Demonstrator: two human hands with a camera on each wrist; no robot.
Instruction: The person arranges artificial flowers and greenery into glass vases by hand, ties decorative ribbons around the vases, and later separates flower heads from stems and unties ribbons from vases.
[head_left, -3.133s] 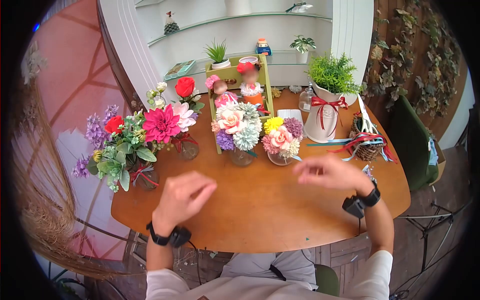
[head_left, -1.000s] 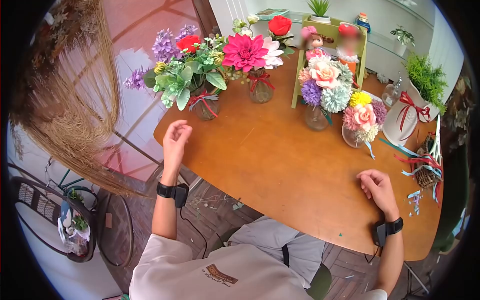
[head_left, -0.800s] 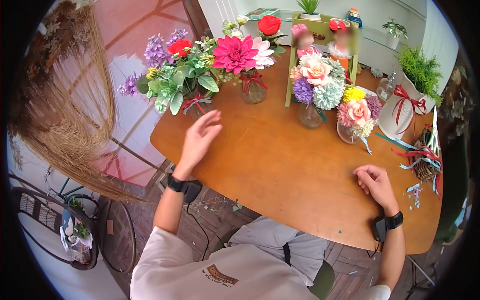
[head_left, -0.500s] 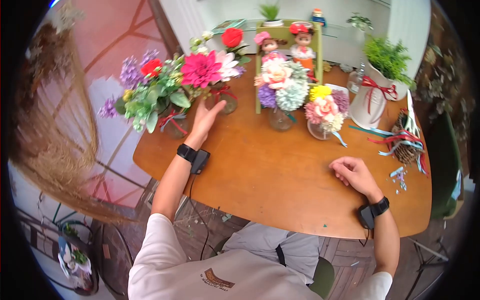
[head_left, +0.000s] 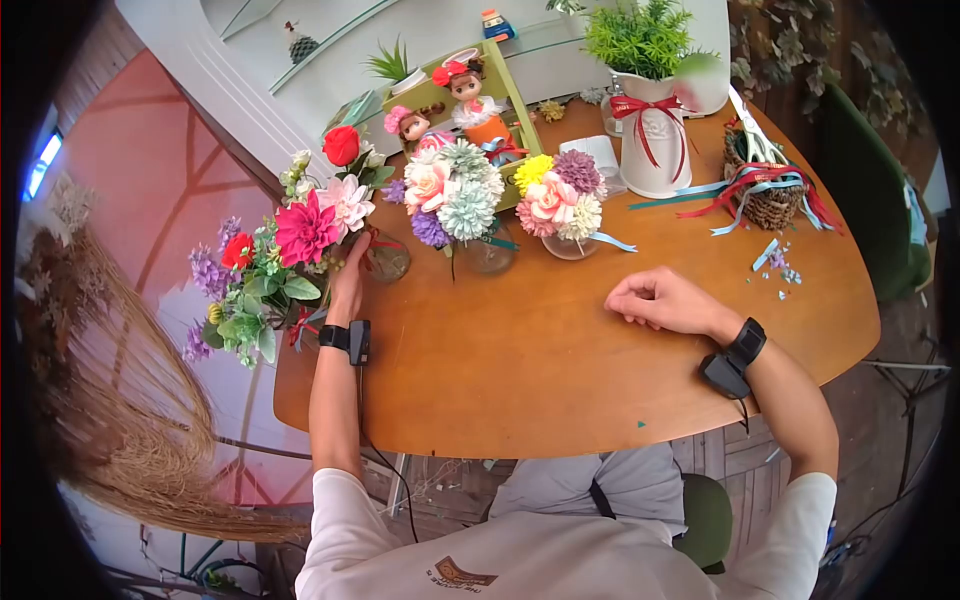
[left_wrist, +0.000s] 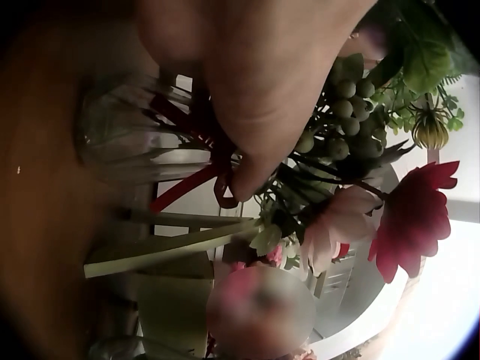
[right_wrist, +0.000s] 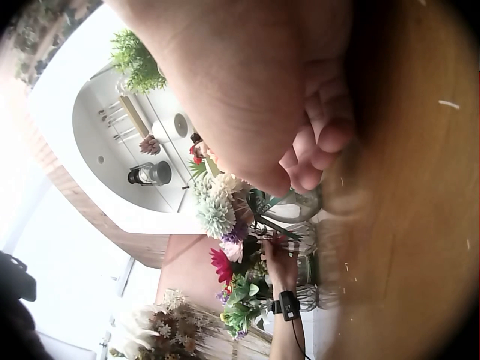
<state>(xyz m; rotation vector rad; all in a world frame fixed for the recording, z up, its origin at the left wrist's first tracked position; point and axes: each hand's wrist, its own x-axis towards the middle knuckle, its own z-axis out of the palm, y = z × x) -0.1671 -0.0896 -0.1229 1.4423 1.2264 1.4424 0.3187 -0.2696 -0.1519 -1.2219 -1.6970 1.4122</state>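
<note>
My left hand (head_left: pixel 347 285) grips a clear glass vase (head_left: pixel 390 262) around its neck. The thumb presses by the red ribbon bow (left_wrist: pixel 223 161) in the left wrist view; the other fingers are mostly hidden. From that vase rise a red rose (head_left: pixel 341 146), a pale pink flower (head_left: pixel 347 203) and a magenta dahlia (head_left: pixel 305 232). Just left of the hand is a second bouquet with green leaves (head_left: pixel 300 289) and purple sprigs. On the table's right half rests my right hand (head_left: pixel 665 300), fingers loosely curled and holding nothing, as the right wrist view also shows.
Two low vases of mixed blooms, one with a yellow flower (head_left: pixel 534 172), stand mid-table before a green wooden stand (head_left: pixel 520 100) with two dolls. Behind right are a white pitcher (head_left: pixel 655 160) and a ribbon-draped wicker basket (head_left: pixel 768 205). Scraps (head_left: pixel 780 265) lie nearby.
My left hand has moved from the table's left edge past the leafy bouquet and taken hold of the glass vase. The right hand stays resting on the table while the head view turns.
</note>
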